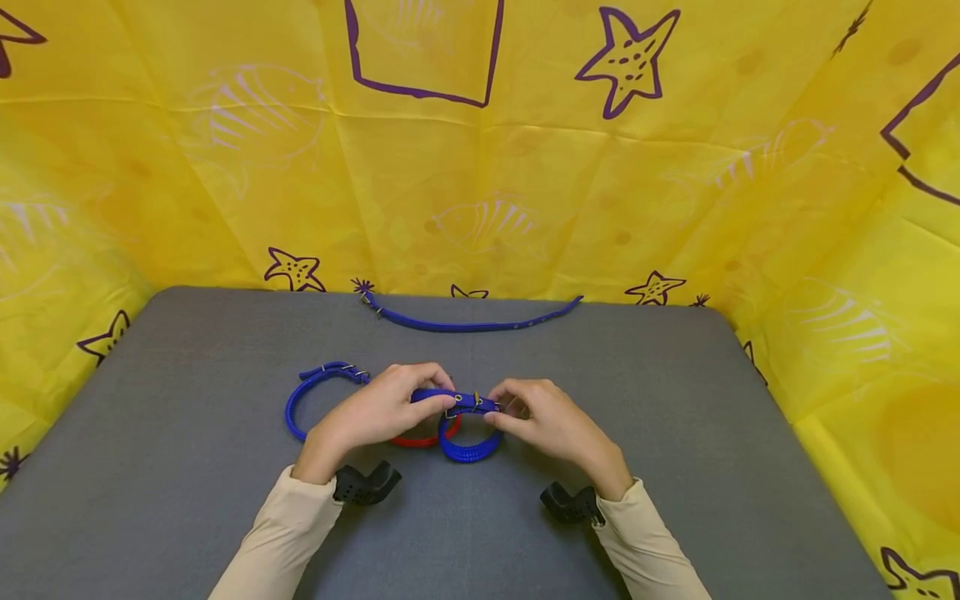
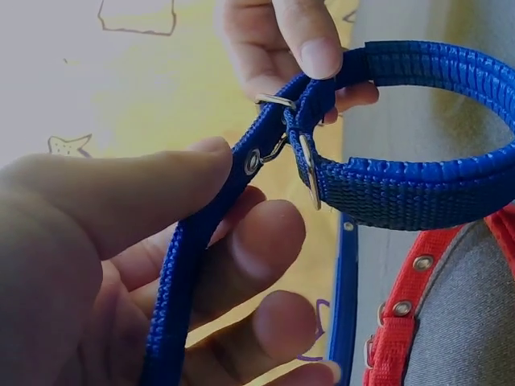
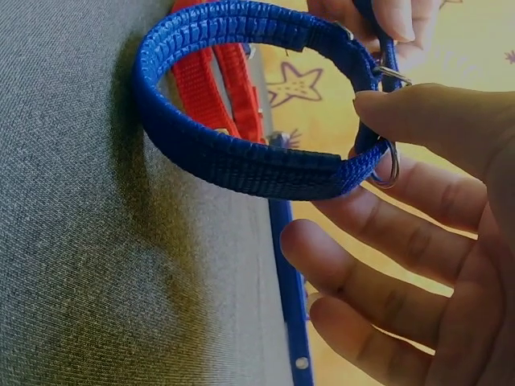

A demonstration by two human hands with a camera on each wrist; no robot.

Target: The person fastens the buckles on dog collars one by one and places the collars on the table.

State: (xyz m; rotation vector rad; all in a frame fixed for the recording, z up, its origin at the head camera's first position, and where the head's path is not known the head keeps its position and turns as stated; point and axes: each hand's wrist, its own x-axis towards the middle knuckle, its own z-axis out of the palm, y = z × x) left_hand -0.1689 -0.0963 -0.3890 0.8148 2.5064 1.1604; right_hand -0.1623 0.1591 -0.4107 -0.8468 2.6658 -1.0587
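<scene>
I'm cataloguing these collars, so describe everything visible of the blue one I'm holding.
The blue collar looks like woven webbing with a ribbed, padded band, a metal ring and a metal-rimmed hole. It's bent into a loop over the gray table, its strap seemingly threaded through metal hardware. The left grip pinches the strap; the right grip pinches near the ring. Table contact is unclear.

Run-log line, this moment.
left hand: pinches blue collar; right hand: pinches same collar; red collar: on table; unlooped blue collar: near table's far edge
</scene>
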